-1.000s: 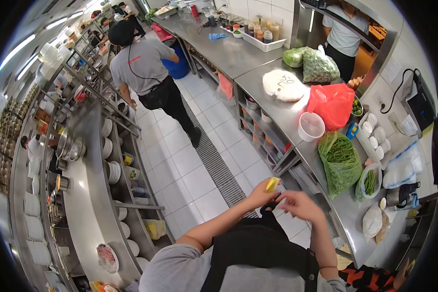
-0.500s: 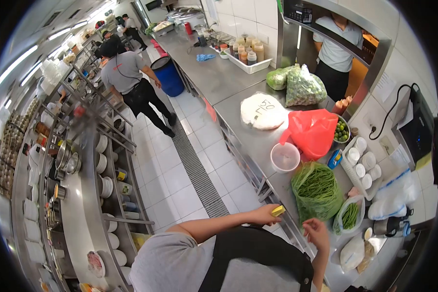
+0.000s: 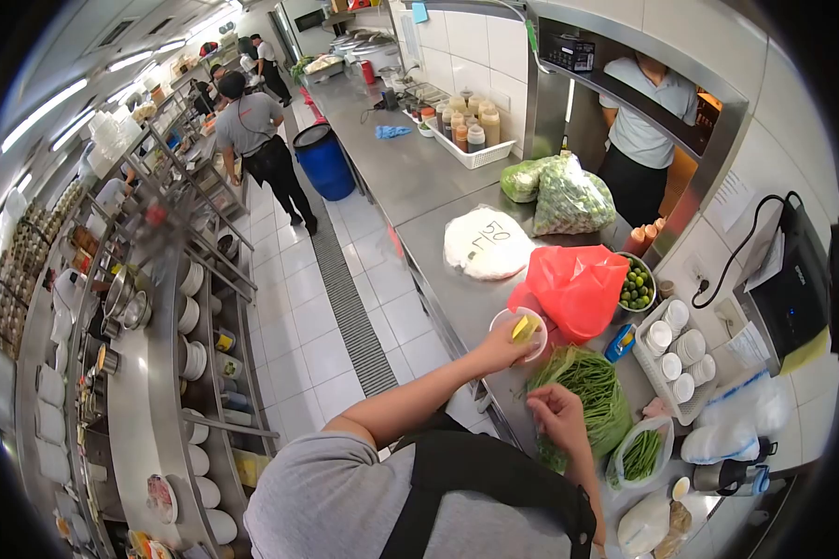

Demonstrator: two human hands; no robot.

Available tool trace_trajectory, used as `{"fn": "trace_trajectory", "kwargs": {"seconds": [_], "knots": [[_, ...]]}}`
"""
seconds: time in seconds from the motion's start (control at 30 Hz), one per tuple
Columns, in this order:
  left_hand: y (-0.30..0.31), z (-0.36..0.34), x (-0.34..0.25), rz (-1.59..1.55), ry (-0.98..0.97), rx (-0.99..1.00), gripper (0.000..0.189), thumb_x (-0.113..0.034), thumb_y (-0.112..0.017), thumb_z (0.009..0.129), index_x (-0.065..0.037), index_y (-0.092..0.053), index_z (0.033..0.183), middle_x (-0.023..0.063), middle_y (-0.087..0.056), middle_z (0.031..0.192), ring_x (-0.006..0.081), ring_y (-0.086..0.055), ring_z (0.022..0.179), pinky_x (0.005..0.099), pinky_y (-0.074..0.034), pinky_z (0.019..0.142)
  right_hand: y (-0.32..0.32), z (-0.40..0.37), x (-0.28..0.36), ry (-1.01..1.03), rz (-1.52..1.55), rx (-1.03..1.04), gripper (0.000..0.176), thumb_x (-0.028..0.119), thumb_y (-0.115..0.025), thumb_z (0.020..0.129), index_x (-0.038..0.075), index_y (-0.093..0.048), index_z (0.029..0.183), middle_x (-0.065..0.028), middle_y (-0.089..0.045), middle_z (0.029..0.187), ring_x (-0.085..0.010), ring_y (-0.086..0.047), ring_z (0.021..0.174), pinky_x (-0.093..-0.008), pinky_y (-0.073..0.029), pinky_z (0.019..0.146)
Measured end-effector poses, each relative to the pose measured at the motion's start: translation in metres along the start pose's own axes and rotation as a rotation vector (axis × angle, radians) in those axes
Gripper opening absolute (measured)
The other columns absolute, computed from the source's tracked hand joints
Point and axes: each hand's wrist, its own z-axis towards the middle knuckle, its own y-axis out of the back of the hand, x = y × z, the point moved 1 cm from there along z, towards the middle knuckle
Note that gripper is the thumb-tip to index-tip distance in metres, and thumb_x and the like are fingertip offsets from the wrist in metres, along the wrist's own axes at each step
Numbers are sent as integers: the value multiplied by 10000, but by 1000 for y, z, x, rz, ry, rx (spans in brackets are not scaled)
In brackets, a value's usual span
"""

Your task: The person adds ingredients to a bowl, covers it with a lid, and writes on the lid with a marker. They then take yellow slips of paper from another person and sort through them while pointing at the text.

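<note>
My left hand (image 3: 503, 347) is closed around a small yellow object (image 3: 523, 329) whose kind I cannot make out. It is over a translucent plastic tub (image 3: 538, 347), hiding part of it. My right hand (image 3: 559, 415), fingers curled in and thumb near the fingertips, is at the edge of a green plastic bag of long green beans (image 3: 595, 396). Whatever its fingers may hold is hidden. A smaller clear bag of cut green beans (image 3: 640, 455) lies to the right of that hand. Behind the tub lies a red plastic bag (image 3: 578, 291).
On the steel counter (image 3: 429, 186) are a white bag marked 50 (image 3: 487, 244), bagged greens (image 3: 573, 196), a bowl of limes (image 3: 636, 284) and a crate of white cups (image 3: 671, 359). A co-worker (image 3: 256, 140) stands in the aisle near a blue barrel (image 3: 324, 163); another person (image 3: 645, 107) is behind the pass-through.
My left hand has moved forward from the counter edge to over the tub, still holding the yellow object. My right hand has moved left and forward to the beans. The co-worker is farther down the aisle.
</note>
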Motion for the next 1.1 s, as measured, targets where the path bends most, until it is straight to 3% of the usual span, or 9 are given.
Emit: {"fn": "trace_trajectory", "kwargs": {"seconds": [0.07,0.17,0.3,0.43,0.5,0.63,0.7,0.83,1.1], "knots": [[-3,-7,2,109,71,110,626,-117,-683,925,-95,-353,1457,59,-604,1049,134,-615,780,288,-536,676,-5,11,-5,142,119,-206,269,54,-742,861,45,-633,1107,-2,-613,808,-80,-577,673,-219,-457,592],[-11,-25,5,110,138,363,888,-53,-663,922,-149,-69,1574,105,-548,1232,167,-624,896,311,-554,741,-13,20,29,435,-370,-511,338,23,-760,777,36,-637,1092,-59,-632,916,-181,-631,815,-290,-502,726],[-24,-21,20,33,88,568,1087,27,-640,899,-193,179,1579,153,-468,1372,197,-618,1030,335,-564,807,6,31,7,383,-363,-234,365,-35,-719,738,36,-643,1088,-77,-645,983,-221,-651,941,-325,-511,824],[-31,-7,1,35,88,623,881,72,-632,885,-117,-116,1575,131,-571,1273,201,-648,1036,341,-566,824,17,34,20,383,-285,-182,200,19,-698,746,41,-668,943,-109,-655,907,-271,-665,890,-364,-515,809],[-33,3,8,7,44,705,846,18,-621,938,-80,-83,1584,138,-610,1191,209,-669,950,344,-575,799,30,36,15,458,-274,-181,156,48,-708,773,28,-652,918,-129,-632,867,-299,-650,836,-379,-514,767],[-33,11,-1,-23,280,674,320,-131,-577,1007,51,-568,1271,98,-703,962,181,-680,960,351,-551,897,71,23,20,491,-311,-321,162,53,-742,760,20,-648,887,-113,-630,833,-246,-642,770,-340,-508,694],[-32,17,6,118,131,521,255,-164,-588,1006,68,-685,1050,85,-704,901,141,-663,874,304,-539,809,82,13,15,457,-237,-385,165,49,-757,762,18,-642,877,-93,-625,806,-192,-628,740,-320,-500,670],[-37,30,-5,171,-83,203,206,-124,-675,943,72,-738,933,26,-671,783,64,-545,677,232,-421,612,82,1,6,428,-7,-478,135,21,-757,798,17,-629,839,-39,-623,767,-93,-594,713,-278,-486,640],[-72,46,-36,-27,-204,178,56,68,-727,829,21,-706,849,23,-673,766,63,-590,686,205,-447,650,85,-19,-10,388,270,-579,134,-42,-740,845,1,-614,850,-36,-648,871,-87,-619,784,-241,-505,698]]}}
